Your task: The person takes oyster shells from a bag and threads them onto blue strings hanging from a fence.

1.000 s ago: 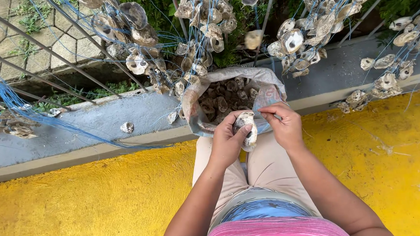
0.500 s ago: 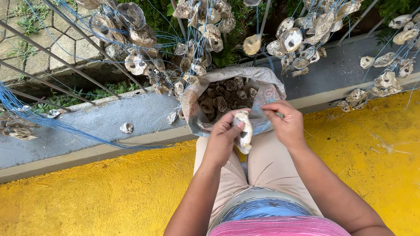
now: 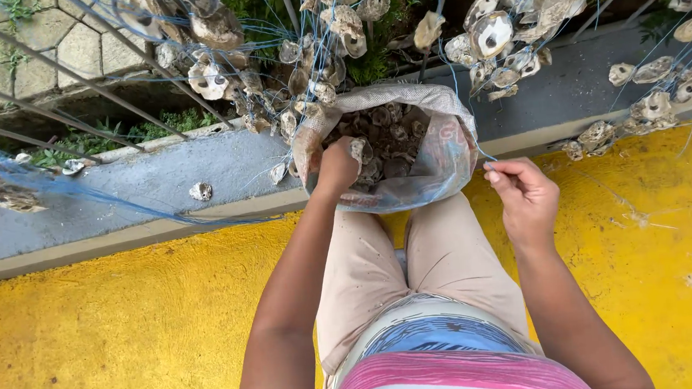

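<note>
A woven sack full of grey oyster shells stands open at my knees. My left hand reaches into the sack's mouth, fingers closed on a pale shell at the top of the pile. To the right of the sack, my right hand pinches a thin blue string that runs up toward the hanging shells.
Strings of oyster shells hang on blue line from a metal fence above a grey concrete ledge. Loose shells lie on the ledge. The floor under me is painted yellow. My legs in beige trousers sit below the sack.
Both hands were together over my lap with a shell. The left hand has moved up into the sack and the right hand has moved out to the right with the string.
</note>
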